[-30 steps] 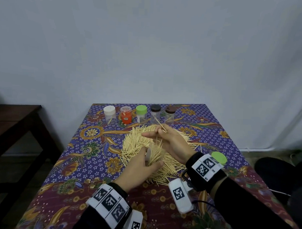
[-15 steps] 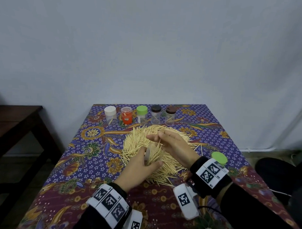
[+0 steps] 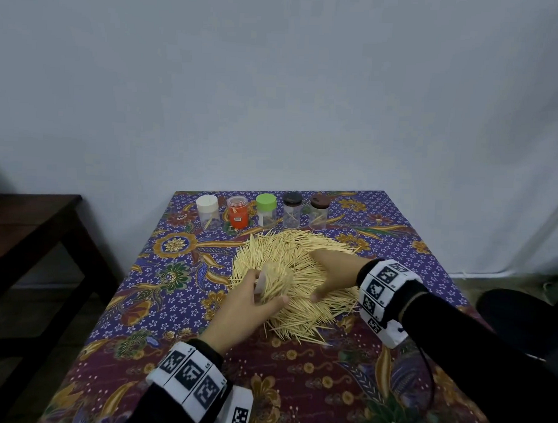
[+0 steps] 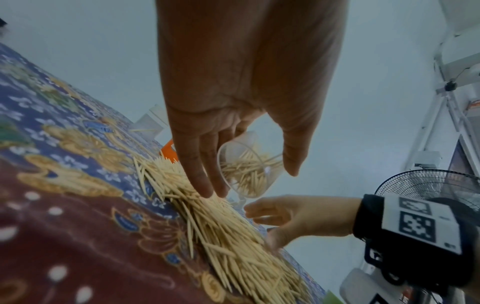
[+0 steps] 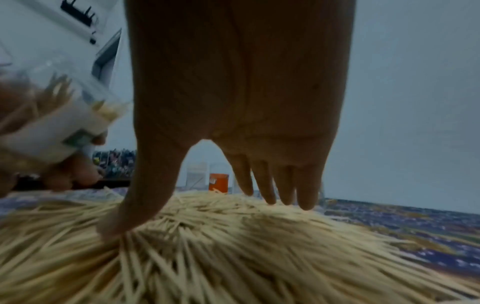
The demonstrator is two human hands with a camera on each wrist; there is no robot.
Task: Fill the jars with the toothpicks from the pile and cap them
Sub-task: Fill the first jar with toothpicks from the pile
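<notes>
No words or numbers are showing clearly enough to read. The wristbands (image 3: 383, 294) are carrying black-and-white square code markers with tiny illegible digits, and the orange jar (image 3: 238, 212) is bearing a blurred label.

I note the pile of toothpicks (image 3: 296, 275) spread in a broad fan, pale wood, directly in front of the capped jars. Five capped jars stand upright in a row behind the pile: white-capped jar (image 3: 208, 212), orange jar (image 3: 238, 211), green-capped jar (image 3: 266, 210), black-capped jar (image 3: 292, 210), brown-capped jar (image 3: 318, 211). An uncapped clear jar (image 4: 248, 168) is tilted above the near left part of the pile, partly filled with toothpicks, gripped between thumb and fingers of my left hand (image 3: 239, 308).
</notes>
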